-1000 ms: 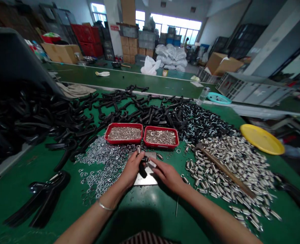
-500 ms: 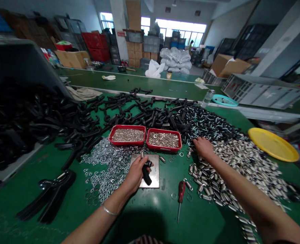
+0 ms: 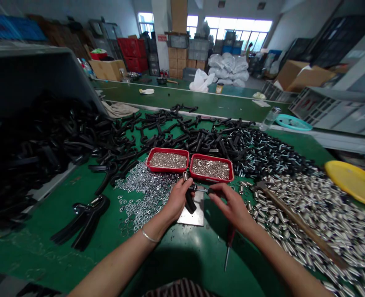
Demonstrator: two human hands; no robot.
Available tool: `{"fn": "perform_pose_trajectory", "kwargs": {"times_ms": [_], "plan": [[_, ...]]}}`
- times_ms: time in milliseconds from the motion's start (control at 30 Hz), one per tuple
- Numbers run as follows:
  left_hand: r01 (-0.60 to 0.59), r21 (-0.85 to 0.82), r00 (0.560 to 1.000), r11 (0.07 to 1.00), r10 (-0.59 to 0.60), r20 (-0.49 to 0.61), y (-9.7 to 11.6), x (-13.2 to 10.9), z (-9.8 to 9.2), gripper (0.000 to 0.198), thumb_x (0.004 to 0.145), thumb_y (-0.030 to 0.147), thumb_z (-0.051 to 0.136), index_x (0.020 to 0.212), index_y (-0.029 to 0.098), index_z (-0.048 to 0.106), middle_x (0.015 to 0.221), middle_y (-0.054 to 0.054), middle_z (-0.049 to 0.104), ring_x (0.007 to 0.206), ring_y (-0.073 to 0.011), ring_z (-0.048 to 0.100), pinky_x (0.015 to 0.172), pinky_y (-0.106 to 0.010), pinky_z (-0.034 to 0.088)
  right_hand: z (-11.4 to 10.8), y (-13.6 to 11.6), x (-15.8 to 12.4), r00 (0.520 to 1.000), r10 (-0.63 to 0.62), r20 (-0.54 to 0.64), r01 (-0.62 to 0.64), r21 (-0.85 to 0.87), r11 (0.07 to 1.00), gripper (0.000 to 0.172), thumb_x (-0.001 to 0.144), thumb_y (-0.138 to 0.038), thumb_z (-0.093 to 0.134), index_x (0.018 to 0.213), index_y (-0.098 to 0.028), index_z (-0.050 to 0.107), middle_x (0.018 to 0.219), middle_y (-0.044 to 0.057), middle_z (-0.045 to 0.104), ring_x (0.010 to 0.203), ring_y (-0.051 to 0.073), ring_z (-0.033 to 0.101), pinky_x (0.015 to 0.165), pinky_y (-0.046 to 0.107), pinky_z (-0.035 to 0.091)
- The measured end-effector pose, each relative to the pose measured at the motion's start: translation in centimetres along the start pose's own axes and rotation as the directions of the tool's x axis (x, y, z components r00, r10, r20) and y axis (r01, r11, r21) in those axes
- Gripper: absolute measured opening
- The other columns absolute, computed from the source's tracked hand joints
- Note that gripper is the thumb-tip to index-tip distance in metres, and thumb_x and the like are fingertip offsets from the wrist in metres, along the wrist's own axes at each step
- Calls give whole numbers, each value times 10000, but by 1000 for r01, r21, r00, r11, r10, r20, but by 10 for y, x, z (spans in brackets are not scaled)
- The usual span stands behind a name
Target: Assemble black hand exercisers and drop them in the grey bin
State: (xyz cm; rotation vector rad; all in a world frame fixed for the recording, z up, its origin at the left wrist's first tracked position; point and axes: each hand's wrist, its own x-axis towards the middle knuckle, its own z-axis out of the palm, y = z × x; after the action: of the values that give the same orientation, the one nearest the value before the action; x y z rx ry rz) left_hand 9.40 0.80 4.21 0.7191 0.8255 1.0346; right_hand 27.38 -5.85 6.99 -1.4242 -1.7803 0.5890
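Note:
My left hand (image 3: 178, 197) is closed round a black plastic handle (image 3: 190, 202), held upright over a small metal plate (image 3: 192, 214) on the green table. My right hand (image 3: 231, 206) pinches a small bolt-like part (image 3: 207, 190) and holds it against the top of the handle. Two red trays (image 3: 168, 160) (image 3: 211, 168) of small metal pieces sit just beyond my hands. A red-handled screwdriver (image 3: 228, 245) lies under my right wrist.
A big heap of black handles (image 3: 86, 140) covers the left and back. Loose washers (image 3: 142, 192) lie left of the plate, metal sleeves (image 3: 312, 214) and a hammer (image 3: 296, 222) on the right. A yellow dish (image 3: 354, 181) sits far right. Assembled black pieces (image 3: 83, 220) lie front left.
My right hand reached out to the pile of parts on the right, then came back with a small part to the handle in my left hand. The view shifted left.

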Motion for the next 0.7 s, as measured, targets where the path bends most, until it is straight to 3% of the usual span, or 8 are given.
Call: {"fn": "perform_pose_trajectory", "kwargs": {"times_ms": [233,333,400,533,633,700], "plan": [[-44,145,998,988,38,43,6,-7,-11,392,795,535,703,921,181,592,838,10,592,640,-88,540,607,-216,461,16,-4,1,998,-67,-9,67,-12,998,149,963,-302,560,1099,-251,594,1034,69,657,956,237,638,851,399,523],[-67,225,995,972,47,92,3,-9,-9,386,812,540,680,944,186,597,829,15,591,660,-101,547,625,-221,462,21,-4,-2,978,-200,67,204,-52,978,187,973,-253,535,1155,-243,576,1077,90,645,1012,241,626,883,407,522],[-82,271,992,959,53,113,2,-10,-7,376,834,539,656,945,185,593,824,15,587,669,-103,545,630,-219,459,24,-2,-2,968,-249,42,251,-63,966,213,979,-230,523,1188,-241,558,1107,101,638,1043,239,618,902,409,520],[-113,331,987,937,67,147,7,-10,-5,373,878,543,597,984,186,582,846,8,596,696,-110,556,652,-221,464,29,1,0,972,-212,-104,209,-41,977,179,986,-233,522,1160,-233,562,1057,93,645,994,225,625,870,396,532],[-140,389,987,911,96,130,13,-11,-6,361,896,542,566,994,195,565,831,21,580,685,-112,561,659,-231,467,32,1,4,968,-246,-48,246,-6,969,191,968,-256,551,1150,-214,592,1111,116,647,1046,246,609,918,433,511],[-179,471,983,864,135,124,16,-10,-9,322,916,517,542,973,201,553,821,27,571,693,-117,567,664,-236,462,35,-1,8,992,-125,-15,126,133,983,167,953,-318,581,1076,-210,614,1056,103,660,979,239,626,877,420,525]]}}
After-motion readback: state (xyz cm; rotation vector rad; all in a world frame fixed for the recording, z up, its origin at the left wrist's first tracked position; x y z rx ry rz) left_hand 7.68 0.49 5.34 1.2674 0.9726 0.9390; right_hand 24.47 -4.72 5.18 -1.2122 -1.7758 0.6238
